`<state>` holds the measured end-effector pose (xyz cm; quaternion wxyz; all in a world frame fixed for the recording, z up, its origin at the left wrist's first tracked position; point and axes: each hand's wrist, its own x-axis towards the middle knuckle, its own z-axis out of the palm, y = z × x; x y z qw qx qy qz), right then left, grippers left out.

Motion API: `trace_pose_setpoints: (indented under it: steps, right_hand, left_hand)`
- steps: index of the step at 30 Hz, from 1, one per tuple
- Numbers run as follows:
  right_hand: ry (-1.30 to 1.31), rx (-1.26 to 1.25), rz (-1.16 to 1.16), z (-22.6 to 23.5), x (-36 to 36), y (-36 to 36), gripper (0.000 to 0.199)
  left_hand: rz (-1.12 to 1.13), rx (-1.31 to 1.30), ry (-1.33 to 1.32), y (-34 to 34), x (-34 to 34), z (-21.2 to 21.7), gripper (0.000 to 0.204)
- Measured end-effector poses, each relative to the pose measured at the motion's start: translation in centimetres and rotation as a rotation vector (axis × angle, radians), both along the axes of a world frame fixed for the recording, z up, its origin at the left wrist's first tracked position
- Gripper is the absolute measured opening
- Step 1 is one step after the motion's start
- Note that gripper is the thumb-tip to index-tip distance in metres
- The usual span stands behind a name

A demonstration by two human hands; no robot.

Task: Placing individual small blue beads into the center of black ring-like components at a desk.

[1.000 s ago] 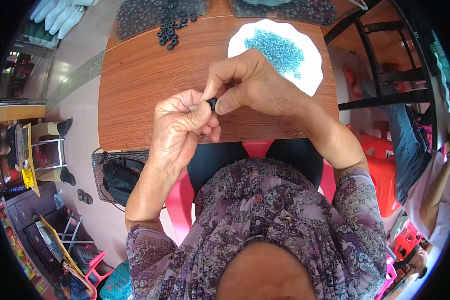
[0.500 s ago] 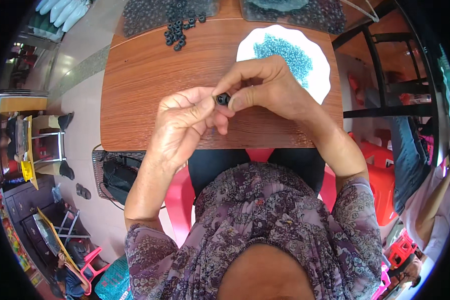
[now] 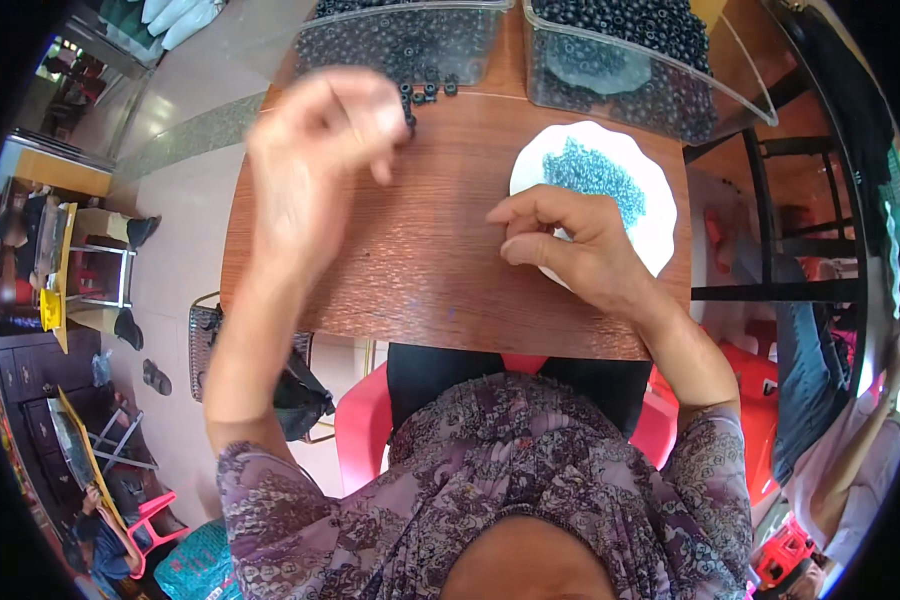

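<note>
Plate (image 3: 660, 225) before bins (image 3: 660, 108), apparently all on table (image 3: 420, 230).

Joined earlier at a black bead, the left hand (image 3: 308, 165) and right hand (image 3: 595, 255) part, the left blurring near loose black beads (image 3: 450, 89), the right's fingers overlapping the scalloped plate (image 3: 660, 215).

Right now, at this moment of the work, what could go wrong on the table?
The left hand, blurred, appears close to the loose black pieces; brushing them could scatter some. The right hand overlaps the white plate in this view, so a bump might spill the small blue beads. The plate also lies near the right edge of the table, so a push might tip it off.
</note>
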<state>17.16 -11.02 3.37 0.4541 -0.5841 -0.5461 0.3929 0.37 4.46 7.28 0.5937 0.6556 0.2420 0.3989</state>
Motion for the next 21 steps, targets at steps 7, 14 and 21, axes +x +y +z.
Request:
trace_pose_setpoints:
  steps: [7, 14, 21]
  right_hand:
    - [0.011, -0.030, -0.016, 0.2, -0.1, 0.8, 0.016]
    - [0.050, -0.080, -0.011, -0.4, 1.0, 1.5, 0.014]
    - [0.035, -0.114, 0.052, -0.4, 0.1, 2.1, 0.014]
  left_hand:
    - [0.603, 0.946, 1.026, 14.6, 5.1, 3.2, 0.029]
    - [0.577, 1.306, 0.221, 12.7, 4.3, -0.5, 0.021]
    - [0.188, 0.796, 0.605, 5.5, 0.2, -8.3, 0.025]
